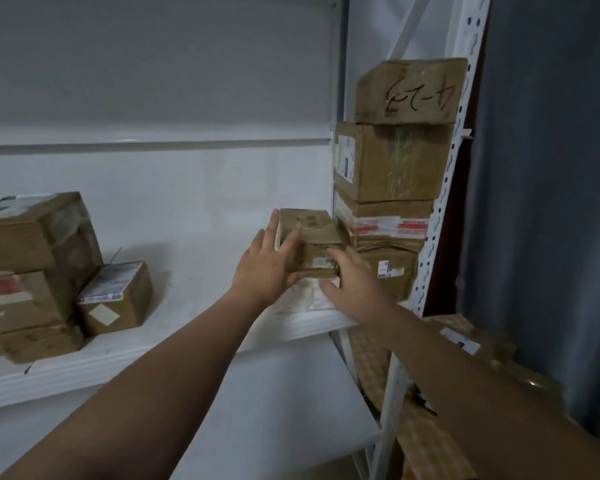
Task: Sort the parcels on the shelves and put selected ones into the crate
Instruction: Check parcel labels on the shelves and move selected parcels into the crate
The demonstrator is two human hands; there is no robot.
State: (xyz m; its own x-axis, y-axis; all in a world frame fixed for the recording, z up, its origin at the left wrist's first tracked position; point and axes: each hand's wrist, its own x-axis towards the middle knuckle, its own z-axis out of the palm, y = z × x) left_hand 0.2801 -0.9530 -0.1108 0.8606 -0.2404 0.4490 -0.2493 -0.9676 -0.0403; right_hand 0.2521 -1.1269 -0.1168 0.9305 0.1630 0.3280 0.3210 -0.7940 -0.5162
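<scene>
Reaching up to the white shelf (174,327), both hands meet on a small cardboard parcel (312,230) that sits just left of a tall stack of boxes (392,161) at the shelf's right end. The left hand (267,261) is spread open, its straight fingers pressed against the parcel's left side and front. The right hand (354,275) lies over the parcel's lower front corner, thumb stretched out beneath; blur hides whether its fingers curl round the edge. A flat white packet (302,299) lies under the parcel. Well apart, at the shelf's left end, stand more cardboard boxes (32,237), a small labelled box (115,296) beside them.
</scene>
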